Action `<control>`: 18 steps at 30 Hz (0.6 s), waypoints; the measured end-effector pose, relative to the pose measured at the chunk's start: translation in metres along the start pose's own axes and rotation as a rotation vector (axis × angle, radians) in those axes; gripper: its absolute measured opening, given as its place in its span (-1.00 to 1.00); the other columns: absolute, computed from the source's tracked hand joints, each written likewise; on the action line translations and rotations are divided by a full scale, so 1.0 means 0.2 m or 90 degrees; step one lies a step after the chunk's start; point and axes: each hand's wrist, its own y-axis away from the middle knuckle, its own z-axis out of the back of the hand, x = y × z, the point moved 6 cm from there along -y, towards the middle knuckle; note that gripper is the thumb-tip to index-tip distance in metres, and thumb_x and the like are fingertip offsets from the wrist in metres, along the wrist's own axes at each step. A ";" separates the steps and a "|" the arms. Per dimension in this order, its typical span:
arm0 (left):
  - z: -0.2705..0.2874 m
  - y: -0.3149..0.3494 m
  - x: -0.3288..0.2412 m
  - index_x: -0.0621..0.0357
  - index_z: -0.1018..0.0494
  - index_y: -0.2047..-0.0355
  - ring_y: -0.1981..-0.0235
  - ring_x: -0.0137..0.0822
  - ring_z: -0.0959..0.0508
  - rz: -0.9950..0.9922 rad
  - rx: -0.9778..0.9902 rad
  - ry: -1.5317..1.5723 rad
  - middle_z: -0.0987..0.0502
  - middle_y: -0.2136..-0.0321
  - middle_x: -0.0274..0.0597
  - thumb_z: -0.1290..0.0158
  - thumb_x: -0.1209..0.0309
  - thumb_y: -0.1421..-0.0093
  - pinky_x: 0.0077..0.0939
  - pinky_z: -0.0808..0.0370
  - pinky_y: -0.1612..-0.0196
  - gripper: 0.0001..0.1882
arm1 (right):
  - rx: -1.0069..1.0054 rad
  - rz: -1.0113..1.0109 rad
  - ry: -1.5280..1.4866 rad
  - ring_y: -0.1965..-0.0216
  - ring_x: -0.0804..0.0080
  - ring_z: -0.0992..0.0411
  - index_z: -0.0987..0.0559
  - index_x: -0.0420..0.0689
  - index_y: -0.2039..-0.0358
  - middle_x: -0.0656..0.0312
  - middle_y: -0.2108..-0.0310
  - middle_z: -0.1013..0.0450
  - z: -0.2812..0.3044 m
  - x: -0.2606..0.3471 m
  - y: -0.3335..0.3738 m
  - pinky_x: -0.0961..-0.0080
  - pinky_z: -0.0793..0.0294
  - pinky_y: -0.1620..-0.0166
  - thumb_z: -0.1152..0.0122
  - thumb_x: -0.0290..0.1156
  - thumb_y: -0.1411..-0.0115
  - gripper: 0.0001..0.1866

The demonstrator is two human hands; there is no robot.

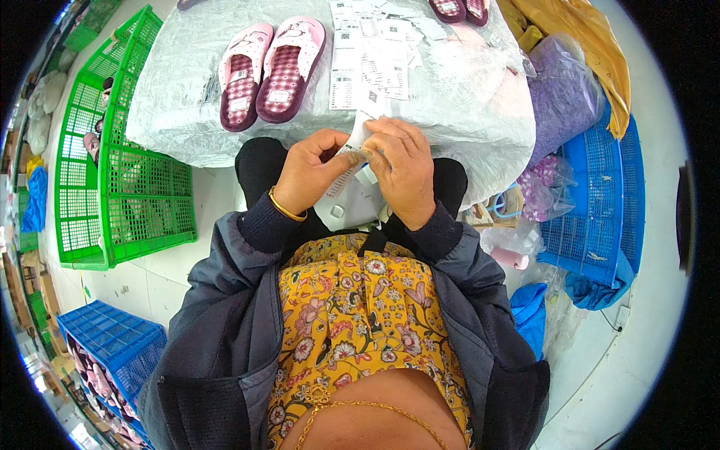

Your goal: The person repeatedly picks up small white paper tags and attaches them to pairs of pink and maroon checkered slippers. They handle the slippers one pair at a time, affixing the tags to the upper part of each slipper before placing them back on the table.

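Observation:
My left hand pinches a narrow white strip of printed labels between thumb and forefinger, just off the table's front edge. Bent fingers of my right hand grip the same strip close beside the left thumb; its fingertips are partly hidden. From there the strip runs up onto the table. A pair of pink slippers with dark red checked insoles lies to the left of it. White printed label sheets are spread at the middle of the table, partly under the strip.
White plastic sheeting covers the table. Another checked slipper pair lies at its far right. Green crates stand left, a blue crate lower left, another blue crate right. Bagged purple material rests beside the table.

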 end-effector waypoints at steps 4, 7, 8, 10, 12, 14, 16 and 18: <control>-0.02 0.01 -0.03 0.26 -0.51 0.13 0.33 -0.66 -0.46 -0.080 -0.016 -0.077 -0.55 0.35 -0.41 -0.17 0.53 -0.22 -0.73 -0.41 0.26 -0.80 | 0.005 -0.041 -0.086 0.21 0.15 -0.52 -0.53 -0.15 0.29 0.17 0.22 -0.55 -0.01 -0.02 0.04 0.31 -0.48 0.13 -0.30 -0.52 -0.10 -0.84; -0.03 0.01 0.03 0.24 -0.51 0.13 0.34 -0.66 -0.45 -0.054 -0.051 -0.020 -0.53 0.36 -0.44 -0.20 0.53 -0.20 -0.73 -0.40 0.27 -0.78 | -0.009 -0.089 -0.141 0.27 0.13 -0.51 -0.52 -0.17 0.28 0.13 0.28 -0.54 -0.01 -0.03 0.06 0.33 -0.50 0.23 -0.27 -0.53 -0.13 -0.85; -0.04 0.02 0.03 0.24 -0.51 0.13 0.34 -0.65 -0.45 -0.060 -0.060 -0.040 -0.53 0.35 -0.43 -0.20 0.51 -0.21 -0.72 -0.40 0.27 -0.78 | -0.014 -0.106 -0.156 0.29 0.12 -0.51 -0.52 -0.18 0.27 0.11 0.31 -0.53 -0.02 -0.03 0.08 0.34 -0.50 0.27 -0.27 -0.54 -0.14 -0.86; -0.05 0.02 0.00 0.23 -0.51 0.14 0.33 -0.64 -0.44 -0.073 -0.078 -0.082 -0.53 0.35 -0.42 -0.19 0.49 -0.22 -0.71 -0.40 0.28 -0.79 | -0.026 -0.145 -0.161 0.33 0.12 -0.50 -0.52 -0.18 0.27 0.10 0.34 -0.52 -0.01 -0.05 0.10 0.35 -0.49 0.29 -0.25 -0.54 -0.16 -0.87; -0.01 0.01 -0.06 0.24 -0.52 0.13 0.31 -0.62 -0.45 -0.102 -0.117 -0.165 -0.53 0.33 -0.40 -0.16 0.43 -0.26 -0.69 -0.41 0.26 -0.79 | -0.032 -0.169 -0.163 0.35 0.12 -0.50 -0.51 -0.19 0.26 0.09 0.36 -0.51 0.00 -0.07 0.11 0.36 -0.49 0.31 -0.24 -0.55 -0.17 -0.88; 0.02 -0.02 -0.08 0.25 -0.53 0.12 0.29 -0.59 -0.45 -0.095 -0.089 -0.187 -0.54 0.32 -0.38 -0.13 0.38 -0.29 -0.68 -0.41 0.24 -0.78 | -0.034 -0.176 -0.162 0.38 0.14 -0.50 -0.52 -0.19 0.26 0.09 0.36 -0.51 0.01 -0.07 0.09 0.38 -0.48 0.31 -0.23 -0.55 -0.19 -0.89; 0.03 -0.07 -0.06 0.27 -0.54 0.10 0.27 -0.57 -0.46 -0.056 0.001 -0.149 -0.55 0.29 -0.35 -0.08 0.34 -0.33 -0.68 -0.41 0.22 -0.75 | -0.024 -0.182 -0.175 0.39 0.17 -0.51 -0.52 -0.19 0.27 0.09 0.37 -0.51 0.01 -0.07 0.08 0.40 -0.48 0.32 -0.23 -0.54 -0.19 -0.90; 0.04 -0.08 -0.01 0.28 -0.55 0.09 0.28 -0.57 -0.48 0.057 0.043 -0.040 -0.57 0.26 -0.34 -0.05 0.35 -0.35 -0.68 -0.42 0.20 -0.74 | -0.013 -0.197 -0.186 0.40 0.19 -0.51 -0.53 -0.18 0.27 0.10 0.38 -0.51 0.00 -0.07 0.08 0.41 -0.48 0.32 -0.23 -0.54 -0.19 -0.90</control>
